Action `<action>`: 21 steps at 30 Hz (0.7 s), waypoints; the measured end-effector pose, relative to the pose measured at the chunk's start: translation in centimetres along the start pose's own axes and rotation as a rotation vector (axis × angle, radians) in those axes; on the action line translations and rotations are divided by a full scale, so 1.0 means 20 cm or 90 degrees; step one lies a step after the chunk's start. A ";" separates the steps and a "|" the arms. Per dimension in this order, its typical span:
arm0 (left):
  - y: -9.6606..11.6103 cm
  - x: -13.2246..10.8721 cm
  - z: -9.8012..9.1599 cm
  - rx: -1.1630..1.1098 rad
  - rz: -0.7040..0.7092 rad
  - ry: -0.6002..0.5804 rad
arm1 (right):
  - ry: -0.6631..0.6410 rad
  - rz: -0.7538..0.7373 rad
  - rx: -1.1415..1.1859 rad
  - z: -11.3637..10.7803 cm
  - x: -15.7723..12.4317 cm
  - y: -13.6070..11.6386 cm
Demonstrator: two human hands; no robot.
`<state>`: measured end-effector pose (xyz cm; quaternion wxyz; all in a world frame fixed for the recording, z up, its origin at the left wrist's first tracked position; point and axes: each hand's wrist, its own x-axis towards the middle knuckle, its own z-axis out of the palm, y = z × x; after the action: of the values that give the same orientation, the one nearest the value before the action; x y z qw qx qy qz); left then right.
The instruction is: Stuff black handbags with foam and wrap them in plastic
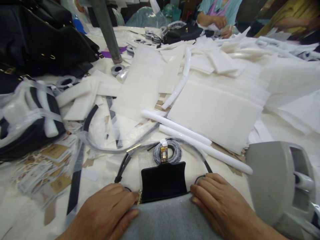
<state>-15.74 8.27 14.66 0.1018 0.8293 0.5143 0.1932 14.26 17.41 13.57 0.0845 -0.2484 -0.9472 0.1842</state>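
Note:
A handbag lies at the bottom middle, its grey side (165, 216) toward me and a black flap (163, 181) folded out beyond the top edge. A gold-coloured clasp (163, 153) is at the flap's far end, with a plastic-wrapped coil (178, 151) beneath it. My left hand (110, 210) grips the bag's left top corner, thumb on the grey side, beside a small gold-coloured piece of hardware. On the right top corner, my right hand (220, 200) has its fingers curled over the edge. A plastic-wrapped black handle (122, 166) arcs out past the bag.
White foam sheets (215, 110) and white foam tubes (180, 130) cover the table ahead. Paper tags (55, 163) lie at left, near a plastic-wrapped black bag (30, 123). Black bags (42, 43) are piled behind. A grey tape dispenser (272, 180) stands at right. Other people work across the table.

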 end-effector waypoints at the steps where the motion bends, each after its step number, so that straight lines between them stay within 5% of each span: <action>1: 0.00 0.00 0.00 0.000 -0.004 -0.002 | -0.007 0.003 0.006 0.00 0.00 0.00; 7: 0.01 0.00 0.06 0.120 -0.003 -0.052 | -0.165 0.085 -0.026 0.02 0.09 0.02; 11: 0.03 0.00 0.11 0.237 0.059 -0.095 | -0.198 0.109 -0.100 0.07 0.11 0.02; 16: 0.07 0.00 0.14 0.249 0.019 -0.108 | -0.040 0.105 -0.106 0.10 0.07 -0.03; 21: 0.13 -0.06 0.21 0.238 0.055 0.024 | 0.104 -0.055 -0.076 0.09 0.02 -0.05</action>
<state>-12.29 6.13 11.61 -0.0722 0.8512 0.5072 0.1138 12.95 16.31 12.28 0.1542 -0.2259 -0.9563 0.1030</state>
